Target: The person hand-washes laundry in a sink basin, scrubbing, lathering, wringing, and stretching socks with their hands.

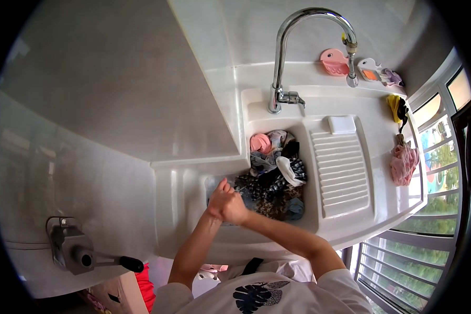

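Over the left part of the sink basin, my left hand (217,201) and my right hand (234,209) are pressed together, fingers closed. Whatever may be between them is hidden by the hands. Just beyond and to the right of them, a heap of wet laundry (256,186) fills the basin. In the heap are a pink cloth (260,143), a white cloth (289,171), black-and-white patterned fabric and a leopard-print piece.
A chrome faucet (279,68) arches over the white sink. To the right lie a ribbed washboard (343,178), a white soap bar (341,124) and a crumpled pink cloth (404,165). Soap dishes (334,63) stand behind. A hand crank (83,256) is on the left wall.
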